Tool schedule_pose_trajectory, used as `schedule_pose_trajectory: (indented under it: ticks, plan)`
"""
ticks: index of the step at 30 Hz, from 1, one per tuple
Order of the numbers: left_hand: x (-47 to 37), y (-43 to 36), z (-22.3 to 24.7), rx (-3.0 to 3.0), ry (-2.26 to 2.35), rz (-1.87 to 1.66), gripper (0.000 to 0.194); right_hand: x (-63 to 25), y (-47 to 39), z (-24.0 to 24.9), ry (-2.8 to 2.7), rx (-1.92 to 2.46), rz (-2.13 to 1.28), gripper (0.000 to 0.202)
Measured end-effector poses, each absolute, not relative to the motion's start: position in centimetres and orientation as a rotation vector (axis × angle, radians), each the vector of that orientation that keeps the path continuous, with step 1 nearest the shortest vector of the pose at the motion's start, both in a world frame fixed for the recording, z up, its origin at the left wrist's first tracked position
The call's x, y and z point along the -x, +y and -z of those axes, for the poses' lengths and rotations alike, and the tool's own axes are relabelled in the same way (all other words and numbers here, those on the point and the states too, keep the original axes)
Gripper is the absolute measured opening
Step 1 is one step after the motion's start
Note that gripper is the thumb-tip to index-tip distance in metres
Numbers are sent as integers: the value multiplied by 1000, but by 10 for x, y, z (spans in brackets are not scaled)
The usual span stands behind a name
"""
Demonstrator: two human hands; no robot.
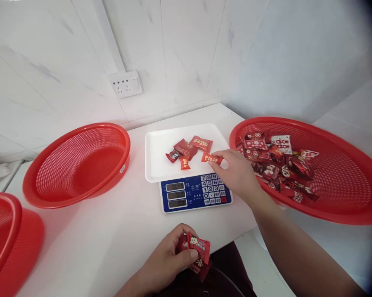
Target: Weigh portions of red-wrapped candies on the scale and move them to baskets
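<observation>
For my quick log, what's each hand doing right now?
Left hand: closed, holding red candies.
Right hand: closed, pinching one orange candy at the white tray.

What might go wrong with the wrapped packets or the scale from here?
1. The left hand bunches several red packets near the front edge of the table; one could slip and fall.
2. The right hand partly covers the keypad in this view; if it dips, it might press a key.
3. It holds an orange-red packet at the white tray; leaning there could disturb the scale's reading.
</observation>
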State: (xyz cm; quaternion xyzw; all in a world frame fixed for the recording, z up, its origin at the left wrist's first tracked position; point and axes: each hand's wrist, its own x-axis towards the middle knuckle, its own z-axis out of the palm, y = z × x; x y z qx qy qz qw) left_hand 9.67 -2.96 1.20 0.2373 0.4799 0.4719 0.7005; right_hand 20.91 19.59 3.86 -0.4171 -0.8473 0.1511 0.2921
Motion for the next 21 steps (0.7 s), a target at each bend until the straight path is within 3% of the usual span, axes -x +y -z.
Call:
schedule_pose_trajectory:
  ticks: [13, 16, 21]
  plan:
    - [-96, -31, -12, -544, 1076, -1046, 24, -192, 196, -38, -2305, 969, -289, 34]
    - [-95, -32, -11, -549, 1085, -1049, 25, -206, 174, -43, -2321, 900, -481, 33]
    - [-93, -31, -8, -577, 1089, -1063, 32, -237, 128, -43, -2540, 741, -1113, 28]
